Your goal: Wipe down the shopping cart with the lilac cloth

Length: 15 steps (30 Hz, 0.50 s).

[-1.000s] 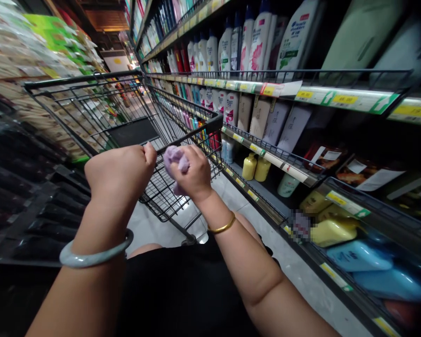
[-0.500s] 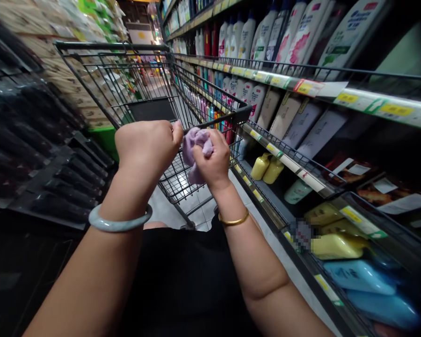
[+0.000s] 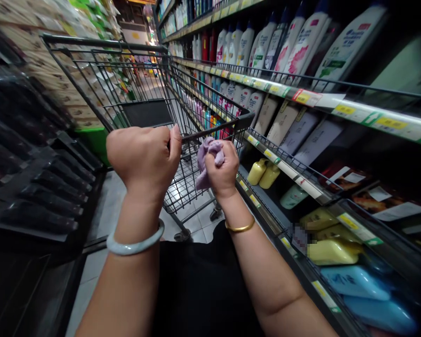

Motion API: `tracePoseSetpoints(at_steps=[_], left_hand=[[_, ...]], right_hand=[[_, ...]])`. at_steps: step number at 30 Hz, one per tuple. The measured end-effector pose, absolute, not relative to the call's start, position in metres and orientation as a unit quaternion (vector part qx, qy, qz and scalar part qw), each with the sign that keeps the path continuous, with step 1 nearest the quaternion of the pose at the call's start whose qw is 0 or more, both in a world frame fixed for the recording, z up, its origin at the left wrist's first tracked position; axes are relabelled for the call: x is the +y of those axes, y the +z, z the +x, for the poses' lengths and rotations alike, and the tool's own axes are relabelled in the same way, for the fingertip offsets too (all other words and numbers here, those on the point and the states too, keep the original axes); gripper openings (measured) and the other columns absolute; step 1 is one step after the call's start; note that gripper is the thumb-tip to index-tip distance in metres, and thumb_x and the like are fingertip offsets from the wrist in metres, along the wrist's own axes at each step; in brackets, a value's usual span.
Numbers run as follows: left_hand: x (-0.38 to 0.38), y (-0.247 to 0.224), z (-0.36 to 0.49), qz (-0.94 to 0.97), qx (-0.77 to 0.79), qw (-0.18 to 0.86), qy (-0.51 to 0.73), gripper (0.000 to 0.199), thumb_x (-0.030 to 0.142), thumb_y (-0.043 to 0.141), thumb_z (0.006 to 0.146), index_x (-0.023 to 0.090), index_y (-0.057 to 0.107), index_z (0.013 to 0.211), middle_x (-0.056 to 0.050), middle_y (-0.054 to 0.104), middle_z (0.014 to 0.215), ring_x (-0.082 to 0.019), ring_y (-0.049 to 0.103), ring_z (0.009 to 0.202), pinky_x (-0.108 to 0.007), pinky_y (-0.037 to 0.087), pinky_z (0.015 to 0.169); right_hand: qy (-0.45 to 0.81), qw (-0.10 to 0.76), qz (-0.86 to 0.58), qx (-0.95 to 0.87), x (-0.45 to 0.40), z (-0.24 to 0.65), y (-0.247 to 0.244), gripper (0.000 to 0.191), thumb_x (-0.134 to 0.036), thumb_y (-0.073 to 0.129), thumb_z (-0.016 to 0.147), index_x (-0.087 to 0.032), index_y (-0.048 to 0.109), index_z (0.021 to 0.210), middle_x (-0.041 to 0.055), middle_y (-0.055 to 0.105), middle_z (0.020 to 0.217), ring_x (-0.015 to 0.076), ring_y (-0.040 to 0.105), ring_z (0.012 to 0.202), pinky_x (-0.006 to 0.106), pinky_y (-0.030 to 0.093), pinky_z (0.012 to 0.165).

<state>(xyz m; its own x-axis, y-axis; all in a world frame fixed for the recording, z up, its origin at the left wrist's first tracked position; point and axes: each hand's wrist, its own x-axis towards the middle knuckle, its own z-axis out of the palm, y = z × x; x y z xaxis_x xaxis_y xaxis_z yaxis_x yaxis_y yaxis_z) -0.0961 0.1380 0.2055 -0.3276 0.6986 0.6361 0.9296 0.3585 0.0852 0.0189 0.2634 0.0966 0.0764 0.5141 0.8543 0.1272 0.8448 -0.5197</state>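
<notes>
A black wire shopping cart (image 3: 193, 188) stands in front of me, a dark panel showing at its far side. My left hand (image 3: 143, 152), with a pale bangle on the wrist, is closed around the cart's near top bar; its fingertips are hidden. My right hand (image 3: 225, 168) is a little to the right, a gold bangle at its wrist. Its fingers are wrapped round a crumpled light purple cloth (image 3: 202, 159), part of which hangs down on the left. This hand is against the same bar; whether it also grips the bar I cannot tell.
Shelves on the right hold white shampoo bottles (image 3: 294, 51), yellow pump bottles (image 3: 263, 173) and blue bottles (image 3: 356, 282), with a price-label edge (image 3: 365, 117) jutting toward the aisle. Dark packaged goods (image 3: 24, 159) line the left. A green box (image 3: 93, 144) stands beyond them on the tiled floor.
My right hand has shifted right and down with the cloth, widening the gap between my hands. My left hand moved slightly left, its forearm swinging right. More floor shows at the left.
</notes>
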Motion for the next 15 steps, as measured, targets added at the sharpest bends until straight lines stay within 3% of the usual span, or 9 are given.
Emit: tracePoseSetpoints(at_steps=[9,12,15], left_hand=[[0.143,0.181,-0.121,-0.509,-0.686,0.297,-0.426,0.055,0.050,0.031,0.107,0.027,0.064,0.070,-0.007,0.063,0.073,-0.023,0.066,0.089,-0.043,0.046,0.091],[0.146,0.175,-0.120,-0.462,-0.666,0.295,-0.507,0.055,0.048,0.030,0.108,0.028,0.071,0.077,-0.007,0.068,0.076,-0.024,0.067,0.090,-0.045,0.048,0.090],[0.148,0.175,-0.118,-0.454,-0.690,0.262,-0.499,0.055,0.048,0.030,0.106,0.030,0.074,0.080,-0.007,0.068,0.076,-0.025,0.065,0.087,-0.046,0.045,0.081]], right_hand=[[0.165,0.632,-0.299,-0.696,0.305,0.037,0.086,0.008,-0.029,0.059,0.081,-0.024,0.058,0.088,0.0001,0.063,0.084,0.0184,0.060,0.084,0.037,0.056,0.086],[0.106,0.626,-0.237,-0.736,0.279,0.042,0.111,0.006,-0.029,0.059,0.085,-0.025,0.060,0.090,0.0021,0.065,0.088,0.0199,0.062,0.086,0.039,0.057,0.085],[0.052,0.609,-0.105,-0.784,0.238,0.034,0.129,0.014,-0.034,0.063,0.091,-0.027,0.063,0.103,0.0042,0.068,0.098,0.0219,0.066,0.098,0.042,0.059,0.092]])
